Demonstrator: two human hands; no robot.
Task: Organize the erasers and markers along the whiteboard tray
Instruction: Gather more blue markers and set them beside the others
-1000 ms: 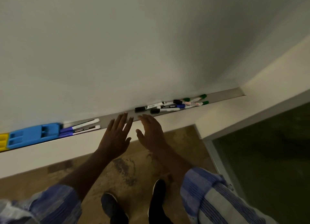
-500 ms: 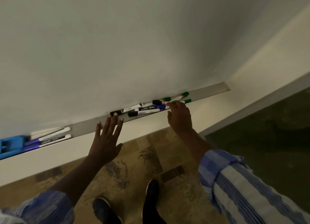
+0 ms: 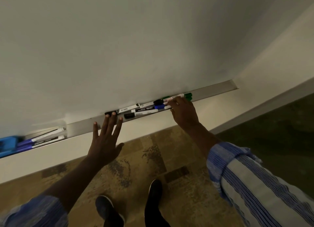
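A metal tray (image 3: 212, 91) runs under the whiteboard. Near its right part lies a loose pile of markers (image 3: 146, 109) with black, blue and green caps. My left hand (image 3: 105, 141) is spread flat, its fingertips touching the black cap at the pile's left end. My right hand (image 3: 184, 114) reaches over the pile's right end, its fingertips on the white marker barrels beside the green-capped markers (image 3: 188, 96); whether it grips one is hidden. At the far left lie purple-capped markers (image 3: 42, 139) next to a blue eraser (image 3: 7, 144).
The whiteboard (image 3: 136, 48) fills the upper view. A white wall strip sits below the tray, with patterned floor (image 3: 153, 158) and my two shoes (image 3: 153, 198) beneath. A dark green surface lies at the right. A bare stretch of tray separates the two marker groups.
Both hands moved up to the tray: the left reached the black cap at the pile's left end, the right settled further onto the right-hand markers. The camera shifted slightly right.
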